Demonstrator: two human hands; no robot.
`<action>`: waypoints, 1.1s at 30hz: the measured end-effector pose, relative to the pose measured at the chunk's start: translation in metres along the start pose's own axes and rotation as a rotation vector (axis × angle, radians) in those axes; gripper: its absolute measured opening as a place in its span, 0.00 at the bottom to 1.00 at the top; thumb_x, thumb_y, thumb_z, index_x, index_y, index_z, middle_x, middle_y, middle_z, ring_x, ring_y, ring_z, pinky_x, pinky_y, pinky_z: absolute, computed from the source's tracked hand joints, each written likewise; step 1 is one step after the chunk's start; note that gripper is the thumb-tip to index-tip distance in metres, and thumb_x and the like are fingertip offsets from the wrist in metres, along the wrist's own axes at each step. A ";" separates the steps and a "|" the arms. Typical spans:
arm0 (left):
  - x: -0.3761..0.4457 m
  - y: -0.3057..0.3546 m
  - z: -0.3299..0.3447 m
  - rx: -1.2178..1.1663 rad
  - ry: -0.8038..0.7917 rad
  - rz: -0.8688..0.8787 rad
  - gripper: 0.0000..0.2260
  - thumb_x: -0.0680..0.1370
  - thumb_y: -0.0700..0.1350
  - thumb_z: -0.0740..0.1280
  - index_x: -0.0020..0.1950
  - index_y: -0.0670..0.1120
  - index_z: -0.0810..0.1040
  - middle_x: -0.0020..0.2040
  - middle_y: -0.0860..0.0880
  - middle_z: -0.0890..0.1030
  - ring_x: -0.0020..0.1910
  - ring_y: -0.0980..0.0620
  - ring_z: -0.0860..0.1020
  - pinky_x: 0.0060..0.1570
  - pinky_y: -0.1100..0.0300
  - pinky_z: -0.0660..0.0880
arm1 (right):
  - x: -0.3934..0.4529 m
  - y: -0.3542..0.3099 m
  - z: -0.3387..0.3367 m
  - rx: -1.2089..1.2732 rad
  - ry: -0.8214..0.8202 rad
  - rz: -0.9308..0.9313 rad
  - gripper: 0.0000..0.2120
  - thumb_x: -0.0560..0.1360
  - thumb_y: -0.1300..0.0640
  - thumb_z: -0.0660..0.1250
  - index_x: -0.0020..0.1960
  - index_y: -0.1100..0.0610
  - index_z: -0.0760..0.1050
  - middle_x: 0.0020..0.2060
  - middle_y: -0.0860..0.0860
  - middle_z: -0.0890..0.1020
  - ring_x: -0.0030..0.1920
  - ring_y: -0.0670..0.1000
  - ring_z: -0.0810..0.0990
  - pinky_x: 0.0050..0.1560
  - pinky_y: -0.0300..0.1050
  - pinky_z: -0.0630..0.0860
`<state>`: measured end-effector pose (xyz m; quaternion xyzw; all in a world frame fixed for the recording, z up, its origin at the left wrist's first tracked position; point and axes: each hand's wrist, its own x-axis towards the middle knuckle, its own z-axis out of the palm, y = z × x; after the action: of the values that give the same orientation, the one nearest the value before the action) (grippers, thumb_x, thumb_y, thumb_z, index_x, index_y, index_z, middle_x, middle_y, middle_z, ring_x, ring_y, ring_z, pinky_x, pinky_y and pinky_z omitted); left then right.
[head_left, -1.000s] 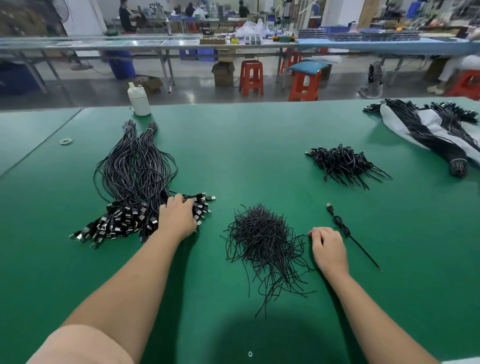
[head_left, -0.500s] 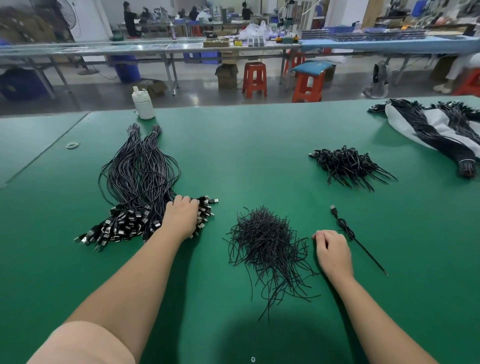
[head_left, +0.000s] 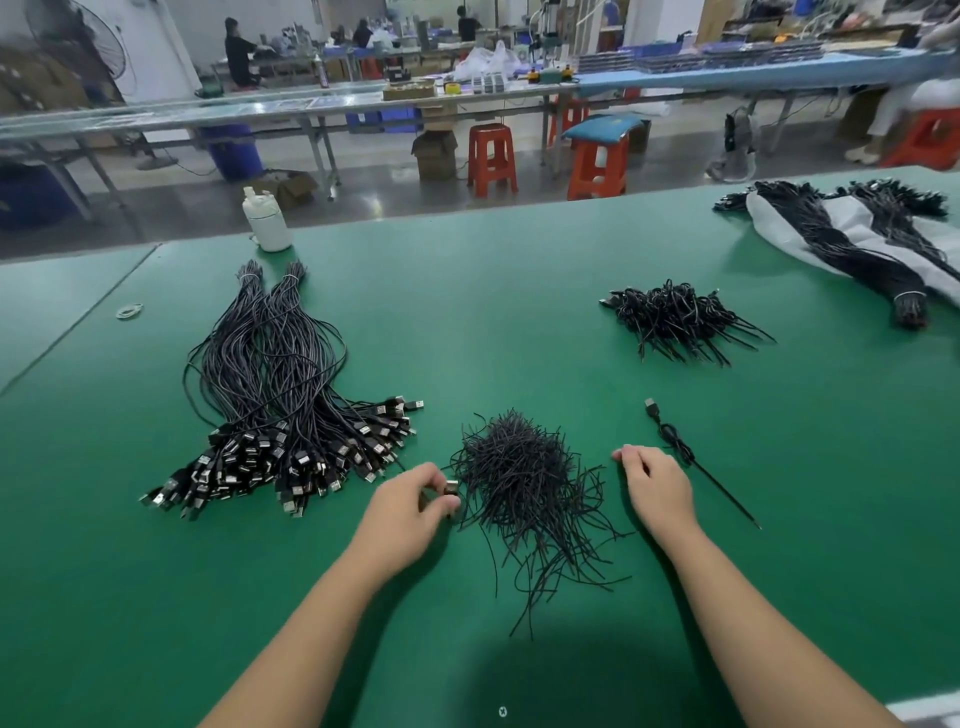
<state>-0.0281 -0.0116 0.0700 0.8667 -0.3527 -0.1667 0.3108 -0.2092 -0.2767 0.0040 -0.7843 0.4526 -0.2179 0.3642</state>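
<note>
Small hard plug (head_left: 451, 488) pinched in left hand (head_left: 410, 512), likely light and slippery, best gripped by its flat sides; right hand (head_left: 657, 486) loosely curled, empty, on bench (head_left: 519, 322) beside ties (head_left: 519, 467).

Bright overhead light; edges bowed, far background perhaps slightly soft.

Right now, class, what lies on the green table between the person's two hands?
In the head view, a loose pile of short black wire ties lies between the left hand, which pinches a USB plug, and the right hand.
</note>
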 end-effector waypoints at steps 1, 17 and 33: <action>-0.008 0.005 -0.003 -0.094 -0.028 -0.015 0.06 0.78 0.48 0.71 0.43 0.52 0.76 0.40 0.53 0.83 0.31 0.62 0.79 0.34 0.65 0.75 | -0.002 -0.005 -0.005 0.062 -0.018 0.043 0.15 0.83 0.48 0.57 0.56 0.52 0.81 0.54 0.47 0.81 0.58 0.50 0.77 0.61 0.51 0.73; -0.041 0.054 -0.052 -0.732 0.046 0.204 0.09 0.76 0.51 0.71 0.54 0.50 0.84 0.52 0.49 0.85 0.53 0.55 0.80 0.55 0.64 0.74 | -0.131 -0.163 0.015 0.677 -0.541 -0.412 0.17 0.85 0.63 0.54 0.43 0.55 0.77 0.31 0.52 0.72 0.36 0.51 0.74 0.47 0.42 0.75; -0.041 0.052 -0.035 -0.516 -0.082 0.228 0.18 0.83 0.50 0.53 0.66 0.57 0.79 0.55 0.50 0.85 0.62 0.58 0.78 0.70 0.59 0.68 | -0.130 -0.150 0.020 0.728 -0.706 -0.251 0.18 0.84 0.53 0.57 0.41 0.53 0.80 0.27 0.48 0.75 0.28 0.47 0.71 0.35 0.38 0.71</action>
<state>-0.0648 0.0037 0.1333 0.7061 -0.4062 -0.2499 0.5233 -0.1774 -0.1080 0.1045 -0.6807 0.0996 -0.1257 0.7148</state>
